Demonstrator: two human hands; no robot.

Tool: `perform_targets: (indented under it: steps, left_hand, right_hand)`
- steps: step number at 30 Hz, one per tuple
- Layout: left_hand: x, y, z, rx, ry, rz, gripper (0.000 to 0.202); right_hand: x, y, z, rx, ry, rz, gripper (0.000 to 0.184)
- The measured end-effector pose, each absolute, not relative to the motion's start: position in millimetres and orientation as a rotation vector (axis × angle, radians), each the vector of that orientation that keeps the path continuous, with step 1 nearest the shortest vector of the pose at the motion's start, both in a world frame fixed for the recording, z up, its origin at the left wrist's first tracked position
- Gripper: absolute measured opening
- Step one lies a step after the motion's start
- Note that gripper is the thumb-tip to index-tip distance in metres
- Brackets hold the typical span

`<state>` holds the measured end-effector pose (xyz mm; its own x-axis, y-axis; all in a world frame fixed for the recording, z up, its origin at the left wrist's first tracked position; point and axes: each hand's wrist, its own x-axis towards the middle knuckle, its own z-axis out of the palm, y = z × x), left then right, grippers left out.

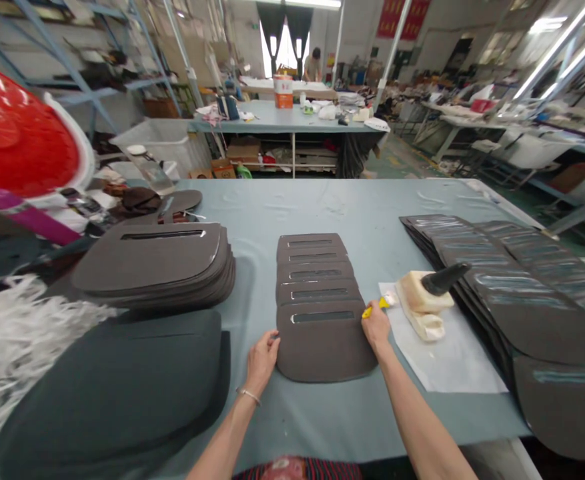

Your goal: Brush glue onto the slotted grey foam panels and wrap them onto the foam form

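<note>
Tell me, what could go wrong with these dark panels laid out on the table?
The overlapping panels could slide out of line, since the left hand sits right at their edge. The right hand grips a yellow item close to a nozzled block on white paper, so a careless move might knock the block over.

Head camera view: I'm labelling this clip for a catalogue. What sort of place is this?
Probably a small factory workshop: stacks of identical dark slotted panels, long cloth-covered work tables, and metal shelving under strip lights.
</note>
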<state>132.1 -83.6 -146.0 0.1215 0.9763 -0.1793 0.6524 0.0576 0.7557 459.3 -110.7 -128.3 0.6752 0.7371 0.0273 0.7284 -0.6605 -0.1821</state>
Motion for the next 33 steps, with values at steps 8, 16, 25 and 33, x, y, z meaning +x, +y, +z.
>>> perform_targets:
  steps: [8, 16, 25, 33]
  left_hand:
    - [132, -84, -146, 1.654, 1.611, 0.585, 0.025]
    - [135, -84, -138, 1.696, 1.660, 0.499, 0.023]
    - [149, -88, -131, 1.980, 1.820, 0.255, 0.028]
    - [153, -92, -122, 2.152, 1.914, 0.249, 0.028]
  right_hand:
    - [457, -110, -128, -2.742, -1.192, 0.059, 0.024]
    - [457, -108, -134, -2.761, -1.249, 0.058, 0.024]
    - [450, -106, -127, -2.794, -1.414, -0.013, 0.022]
    - [442, -109, -119, -2.784, -1.452, -0.273, 0.020]
